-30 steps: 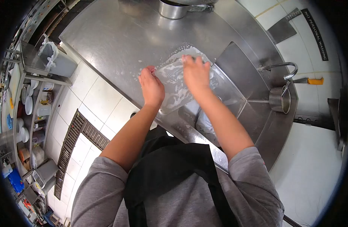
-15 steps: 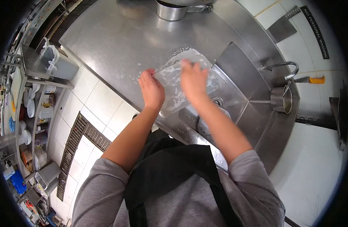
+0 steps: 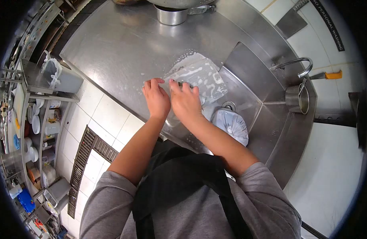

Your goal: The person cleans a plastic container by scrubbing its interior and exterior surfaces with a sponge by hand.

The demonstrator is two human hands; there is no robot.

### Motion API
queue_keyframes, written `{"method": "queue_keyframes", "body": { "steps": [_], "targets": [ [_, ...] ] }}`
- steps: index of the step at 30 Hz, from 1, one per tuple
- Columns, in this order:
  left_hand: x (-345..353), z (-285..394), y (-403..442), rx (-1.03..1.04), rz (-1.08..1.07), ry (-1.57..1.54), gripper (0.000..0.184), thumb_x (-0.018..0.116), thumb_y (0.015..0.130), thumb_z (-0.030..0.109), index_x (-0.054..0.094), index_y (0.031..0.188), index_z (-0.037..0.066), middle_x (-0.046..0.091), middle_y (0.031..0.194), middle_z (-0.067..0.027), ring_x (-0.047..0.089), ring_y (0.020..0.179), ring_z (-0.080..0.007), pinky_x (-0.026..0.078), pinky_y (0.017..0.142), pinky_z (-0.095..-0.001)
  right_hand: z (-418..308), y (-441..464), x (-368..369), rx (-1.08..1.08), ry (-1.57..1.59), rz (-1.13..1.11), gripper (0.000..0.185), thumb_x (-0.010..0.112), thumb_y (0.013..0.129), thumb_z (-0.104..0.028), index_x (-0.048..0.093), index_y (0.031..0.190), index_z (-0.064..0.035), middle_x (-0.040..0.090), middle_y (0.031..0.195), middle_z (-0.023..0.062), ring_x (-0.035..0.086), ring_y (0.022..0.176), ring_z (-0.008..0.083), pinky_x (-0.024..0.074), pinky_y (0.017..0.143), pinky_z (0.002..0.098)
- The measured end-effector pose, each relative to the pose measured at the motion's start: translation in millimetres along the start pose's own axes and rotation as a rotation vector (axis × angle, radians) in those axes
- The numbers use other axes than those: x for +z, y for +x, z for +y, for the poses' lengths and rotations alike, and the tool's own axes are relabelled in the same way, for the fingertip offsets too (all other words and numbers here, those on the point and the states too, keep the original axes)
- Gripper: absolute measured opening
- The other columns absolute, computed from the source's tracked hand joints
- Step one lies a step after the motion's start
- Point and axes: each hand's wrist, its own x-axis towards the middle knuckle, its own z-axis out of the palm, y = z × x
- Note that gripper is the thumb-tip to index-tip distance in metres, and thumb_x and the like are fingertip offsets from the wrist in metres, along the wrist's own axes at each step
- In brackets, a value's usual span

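A clear, flat plastic lid or panel (image 3: 209,77), streaked with white suds, lies over the steel counter beside the sink. My left hand (image 3: 156,99) is at its left side, fingers curled over the edge. Close beside it, my right hand (image 3: 185,99) is pressed down on the panel with bent fingers. A small dark bit shows under those fingertips, too hidden to name. Foam and droplets lie on the counter around the panel's far edge. Just right of my right forearm, a tied clear plastic bag (image 3: 231,125) with whitish contents sits in the sink.
The sink (image 3: 245,95) has a curved tap (image 3: 293,63) at right. A metal pot (image 3: 297,99) hangs on its wall, near an orange-handled knife (image 3: 331,75) and a cleaver (image 3: 292,26). A steel pan (image 3: 171,16) stands at the counter's back. Shelves and a lined bin (image 3: 67,77) are left.
My right hand has swept left and toward me across the panel, ending beside my left hand. More of the soapy panel and the bag now shows. The view has shifted slightly.
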Motion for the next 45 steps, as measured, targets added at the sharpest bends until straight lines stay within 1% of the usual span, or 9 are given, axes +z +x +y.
{"method": "queue_keyframes", "body": {
  "steps": [7, 14, 20, 24, 28, 31, 37, 40, 45],
  "targets": [
    [-4, 9, -1, -0.031, -0.004, 0.010, 0.021, 0.050, 0.078, -0.008, 0.059, 0.087, 0.008, 0.054, 0.097, -0.0135, 0.049, 0.094, -0.0345, 0.041, 0.085, -0.0422, 96, 41, -12, 0.219, -0.106, -0.002, 0.034, 0.055, 0.084, -0.014, 0.062, 0.116, -0.0037, 0.062, 0.110, 0.0039, 0.057, 0.096, 0.0242, 0.0411, 0.080, 0.0473],
    [-4, 8, 0, -0.027, -0.028, 0.050, 0.020, 0.049, 0.080, -0.008, 0.058, 0.086, 0.008, 0.054, 0.099, -0.0133, 0.050, 0.096, -0.0342, 0.041, 0.087, -0.0421, 25, -12, 0, -0.033, 0.045, 0.138, 0.027, 0.056, 0.082, -0.015, 0.068, 0.102, -0.0020, 0.058, 0.120, 0.0025, 0.054, 0.097, 0.0225, 0.0417, 0.079, 0.0450],
    [-5, 9, -1, -0.034, -0.050, 0.053, 0.019, 0.046, 0.082, -0.006, 0.057, 0.087, 0.008, 0.054, 0.099, -0.0137, 0.050, 0.097, -0.0342, 0.040, 0.089, -0.0426, 68, 13, -9, 0.183, -0.073, -0.068, 0.043, 0.050, 0.085, -0.011, 0.054, 0.126, 0.0025, 0.060, 0.118, 0.0072, 0.053, 0.103, 0.0261, 0.0397, 0.082, 0.0484],
    [-2, 2, 0, 0.022, -0.057, 0.073, 0.018, 0.046, 0.083, -0.004, 0.058, 0.085, 0.009, 0.055, 0.099, -0.0132, 0.050, 0.098, -0.0337, 0.040, 0.088, -0.0427, -18, -49, -10, -0.087, 0.034, 0.012, 0.044, 0.054, 0.083, -0.014, 0.055, 0.124, 0.0018, 0.059, 0.117, 0.0059, 0.053, 0.102, 0.0253, 0.0405, 0.082, 0.0461],
    [-1, 3, 0, 0.056, -0.035, 0.100, 0.019, 0.052, 0.077, -0.006, 0.058, 0.083, 0.011, 0.055, 0.101, -0.0109, 0.051, 0.097, -0.0332, 0.041, 0.084, -0.0428, 41, -29, -19, 0.159, 0.150, -0.192, 0.045, 0.056, 0.083, -0.018, 0.056, 0.124, 0.0000, 0.057, 0.122, 0.0048, 0.053, 0.102, 0.0255, 0.0407, 0.083, 0.0467],
    [-7, 13, 3, 0.130, -0.098, 0.196, 0.019, 0.054, 0.076, -0.005, 0.058, 0.085, 0.011, 0.055, 0.104, -0.0095, 0.052, 0.099, -0.0326, 0.041, 0.084, -0.0425, 82, -18, -4, 0.190, -0.030, 0.127, 0.038, 0.054, 0.083, -0.013, 0.056, 0.119, 0.0001, 0.060, 0.102, 0.0112, 0.056, 0.092, 0.0265, 0.0413, 0.079, 0.0454],
    [-5, 17, 10, 0.303, -0.202, 0.198, 0.024, 0.051, 0.077, -0.007, 0.059, 0.091, 0.011, 0.057, 0.105, -0.0117, 0.054, 0.098, -0.0340, 0.042, 0.086, -0.0438, 2, -78, -18, -0.048, 0.388, 0.063, 0.040, 0.049, 0.087, -0.012, 0.053, 0.126, -0.0021, 0.058, 0.105, 0.0105, 0.055, 0.093, 0.0290, 0.0408, 0.083, 0.0493],
    [-4, 19, 11, 0.312, -0.212, 0.212, 0.026, 0.050, 0.077, -0.007, 0.058, 0.094, 0.011, 0.057, 0.106, -0.0118, 0.054, 0.099, -0.0339, 0.043, 0.087, -0.0439, 78, -59, -18, 0.239, 0.187, -0.100, 0.049, 0.049, 0.086, -0.010, 0.048, 0.135, -0.0054, 0.056, 0.115, 0.0066, 0.053, 0.096, 0.0287, 0.0413, 0.083, 0.0495],
    [-3, 25, 14, 0.304, -0.328, 0.379, 0.039, 0.054, 0.091, 0.017, 0.051, 0.130, 0.020, 0.056, 0.124, -0.0118, 0.053, 0.113, -0.0336, 0.041, 0.093, -0.0449, 66, -75, 12, 0.279, 0.112, 0.078, 0.055, 0.050, 0.084, -0.006, 0.045, 0.139, -0.0059, 0.054, 0.125, 0.0101, 0.053, 0.101, 0.0317, 0.0442, 0.084, 0.0469]
  ]
}}
